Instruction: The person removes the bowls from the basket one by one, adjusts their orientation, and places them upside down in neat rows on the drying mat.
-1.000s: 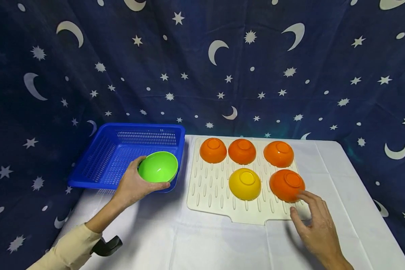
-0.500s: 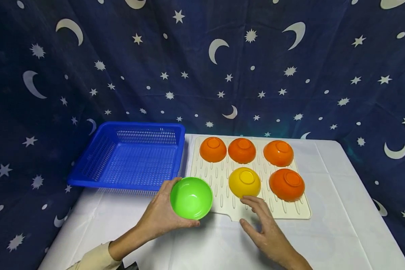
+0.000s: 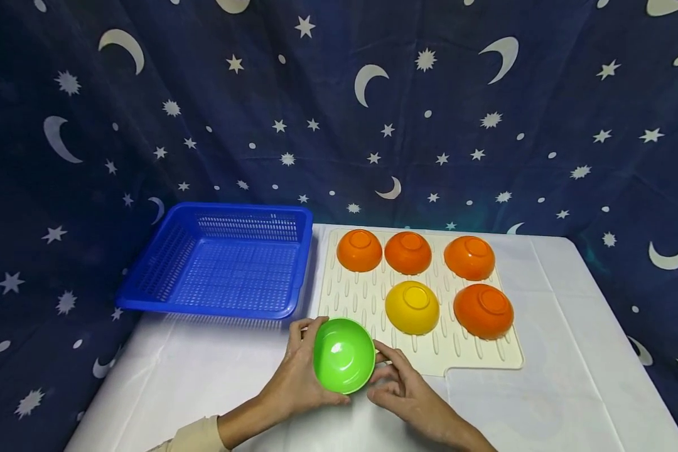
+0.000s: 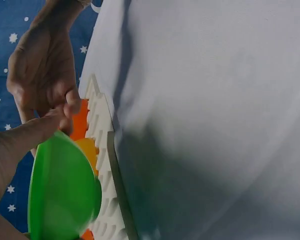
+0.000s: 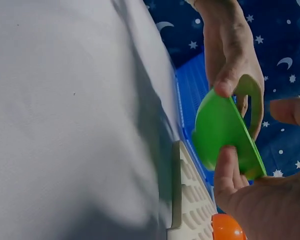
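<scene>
My left hand (image 3: 299, 373) grips a green bowl (image 3: 344, 356) by its rim, thumb at the near side and fingers at the far side. The bowl's inside faces up toward the head camera, over the table just in front of the draining mat. From the right, my right hand (image 3: 409, 398) meets the bowl. In the right wrist view its fingertips (image 5: 227, 152) lie against the bowl's outer wall, while the thumb (image 5: 285, 110) stands apart from it. The left wrist view shows the bowl (image 4: 60, 187) side-on, with the right hand (image 4: 45, 75) beyond it.
A cream draining mat (image 3: 339, 295) lies on the white-covered table (image 3: 565, 389), bearing upturned bowls: a yellow bowl (image 3: 412, 307) and several orange ones, including an orange bowl (image 3: 483, 311) at right. A blue perforated basket (image 3: 203, 307) stands at left. A star-patterned curtain (image 3: 316, 75) hangs behind.
My left hand has carried the green bowl from over the basket rightward and toward me. My right hand has moved left from beside the orange bowl to touch the green bowl.
</scene>
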`<state>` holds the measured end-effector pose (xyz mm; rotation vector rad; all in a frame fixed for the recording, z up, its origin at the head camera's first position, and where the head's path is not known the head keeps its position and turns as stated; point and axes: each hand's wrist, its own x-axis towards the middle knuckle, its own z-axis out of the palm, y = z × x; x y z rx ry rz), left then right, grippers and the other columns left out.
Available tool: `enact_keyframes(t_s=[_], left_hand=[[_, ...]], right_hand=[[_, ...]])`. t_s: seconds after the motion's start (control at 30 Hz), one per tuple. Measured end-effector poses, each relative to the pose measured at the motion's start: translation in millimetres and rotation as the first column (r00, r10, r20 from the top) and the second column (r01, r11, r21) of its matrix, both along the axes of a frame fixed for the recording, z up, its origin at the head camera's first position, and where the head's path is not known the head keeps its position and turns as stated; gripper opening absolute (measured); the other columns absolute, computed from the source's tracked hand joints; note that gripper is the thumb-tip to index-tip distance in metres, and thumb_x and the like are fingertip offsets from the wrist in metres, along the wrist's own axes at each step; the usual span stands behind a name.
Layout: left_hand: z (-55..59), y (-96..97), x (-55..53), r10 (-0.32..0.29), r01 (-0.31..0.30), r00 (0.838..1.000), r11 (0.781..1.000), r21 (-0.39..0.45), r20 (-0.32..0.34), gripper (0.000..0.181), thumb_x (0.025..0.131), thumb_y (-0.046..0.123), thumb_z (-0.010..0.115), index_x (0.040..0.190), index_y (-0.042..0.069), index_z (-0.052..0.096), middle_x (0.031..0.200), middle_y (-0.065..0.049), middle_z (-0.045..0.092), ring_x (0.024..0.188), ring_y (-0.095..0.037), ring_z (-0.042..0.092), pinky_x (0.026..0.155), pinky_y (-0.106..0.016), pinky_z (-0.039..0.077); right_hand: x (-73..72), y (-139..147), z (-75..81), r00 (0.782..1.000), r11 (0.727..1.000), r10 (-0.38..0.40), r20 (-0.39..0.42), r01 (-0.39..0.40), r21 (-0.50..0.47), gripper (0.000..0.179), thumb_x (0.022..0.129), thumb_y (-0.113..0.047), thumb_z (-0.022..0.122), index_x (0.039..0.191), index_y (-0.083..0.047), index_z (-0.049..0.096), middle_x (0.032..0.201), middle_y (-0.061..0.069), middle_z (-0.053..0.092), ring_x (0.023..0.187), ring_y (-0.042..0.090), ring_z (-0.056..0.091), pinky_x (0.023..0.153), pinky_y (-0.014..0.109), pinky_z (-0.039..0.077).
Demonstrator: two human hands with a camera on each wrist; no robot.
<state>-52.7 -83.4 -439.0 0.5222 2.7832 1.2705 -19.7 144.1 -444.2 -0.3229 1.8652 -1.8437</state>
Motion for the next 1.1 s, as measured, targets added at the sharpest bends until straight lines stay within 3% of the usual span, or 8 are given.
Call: enact_keyframes(t_s=[0.17,0.37,0.57,0.67,0.77,0.87,1.0,1.1], left_hand=[[-0.5,1.7,-6.6,-0.024,0.025,0.999,0.999,0.043,-0.021,0.112,0.050,0.047,0.085,0.141,0.030,0.021,0.128,0.003,0.028,0.114,-0.015,0.034,0.089,-0.043,0.038],[1.5,3.0,-14.6,-0.035,0.039,0.998,0.997,0.059,-0.058,0.092,0.066,0.033,0.079,0.141,0.026,0.027,0.140,0.010,0.024,0.119,-0.011,0.019,0.093,-0.050,0.027],[-3.0,7.6,-24.9,-0.091,0.097,0.995,0.985,0.143,-0.047,0.082,0.075,0.028,0.072,0.141,0.022,0.024,0.145,0.006,0.017,0.130,-0.018,0.018,0.096,-0.055,0.024],[-8.5,10.9,-31.5,-0.115,0.120,0.993,0.965,0.235,-0.033,0.075,0.077,0.021,0.071,0.136,0.014,0.025,0.146,-0.004,0.014,0.131,-0.026,0.020,0.097,-0.054,0.025],[-4.8,15.1,-35.9,-0.123,0.117,0.992,0.927,0.356,-0.007,0.068,0.078,0.009,0.069,0.130,0.003,0.026,0.143,-0.016,0.013,0.131,-0.033,0.019,0.099,-0.052,0.023],[1.0,18.8,-40.4,-0.129,0.097,0.991,0.890,0.446,0.042,0.064,0.077,0.000,0.067,0.125,-0.005,0.024,0.141,-0.020,0.012,0.131,-0.036,0.015,0.102,-0.049,0.017],[-1.6,21.9,-48.9,-0.134,0.073,0.987,0.872,0.485,0.091,0.065,0.077,-0.003,0.066,0.122,-0.006,0.019,0.139,-0.020,0.011,0.132,-0.035,0.011,0.103,-0.046,0.014],[-11.6,22.2,-54.6,-0.117,0.051,0.987,0.878,0.476,0.109,0.068,0.076,-0.002,0.067,0.122,-0.005,0.018,0.138,-0.020,0.013,0.132,-0.032,0.012,0.104,-0.044,0.013]], right_hand=[[-2.9,-3,-0.2,0.999,1.000,-0.028,-0.029,0.028,0.013,0.084,0.081,-0.016,0.068,0.143,-0.021,0.012,0.132,0.014,0.025,0.116,0.033,0.039,0.095,0.038,0.034],[-11.2,-5,-1.7,0.993,0.990,-0.115,-0.027,0.117,0.074,0.088,0.077,-0.023,0.073,0.141,-0.031,0.013,0.139,0.005,0.018,0.127,0.025,0.030,0.100,0.038,0.027],[-26.0,-3,-6.2,0.970,0.958,-0.151,-0.192,0.191,0.212,0.097,0.072,-0.031,0.076,0.142,-0.034,0.009,0.145,-0.007,0.008,0.132,0.015,0.015,0.104,0.037,0.017],[-35.8,-3,-8.2,0.944,0.936,-0.145,-0.295,0.228,0.269,0.096,0.072,-0.033,0.076,0.143,-0.029,0.011,0.148,-0.005,0.006,0.133,0.014,0.009,0.104,0.048,0.013],[-44.5,-5,-10.9,0.924,0.921,-0.129,-0.360,0.246,0.302,0.094,0.073,-0.030,0.075,0.143,-0.023,0.012,0.149,-0.001,0.003,0.134,0.017,0.005,0.101,0.055,0.011],[-51.2,-8,-14.1,0.906,0.909,-0.132,-0.403,0.273,0.315,0.092,0.073,-0.024,0.076,0.141,-0.019,0.014,0.150,-0.001,0.001,0.134,0.017,0.003,0.102,0.054,0.012],[-57.3,-12,-19.8,0.885,0.902,-0.161,-0.436,0.311,0.299,0.092,0.069,-0.015,0.078,0.138,-0.016,0.017,0.150,-0.003,0.001,0.134,0.015,0.002,0.103,0.050,0.012],[-59.5,-16,-25.4,0.883,0.903,-0.149,-0.444,0.305,0.304,0.092,0.069,-0.012,0.078,0.138,-0.013,0.016,0.150,0.000,-0.002,0.134,0.016,0.001,0.104,0.048,0.012]])
